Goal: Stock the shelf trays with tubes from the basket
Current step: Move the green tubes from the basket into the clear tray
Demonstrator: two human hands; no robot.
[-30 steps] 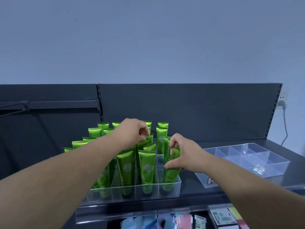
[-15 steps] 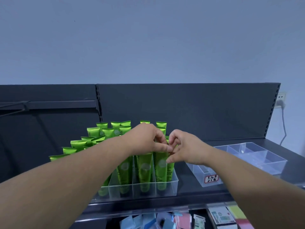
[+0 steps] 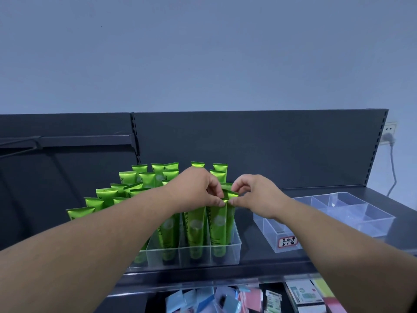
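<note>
Dark grey shelf (image 3: 259, 259) under a pale wall carries it all. My left hand (image 3: 191, 190) pinches the crimped top of the front tube (image 3: 217, 224), which stands in the right-hand front compartment of the clear divided tray (image 3: 238, 249). My right hand (image 3: 256, 195) pinches the crimp of a second tube (image 3: 232, 196), which touches the first from just behind. My fingers cover both tops, and I cannot tell which compartment the second tube stands in. My left forearm hides the tray's left front. Other green tubes (image 3: 146, 179) stand in the tray, crimped ends up. Apart to the right, another clear tray (image 3: 370, 220) bears a handwritten label (image 3: 287, 241) I cannot read. Packets (image 3: 252, 299) below are blurred and cut off.
</note>
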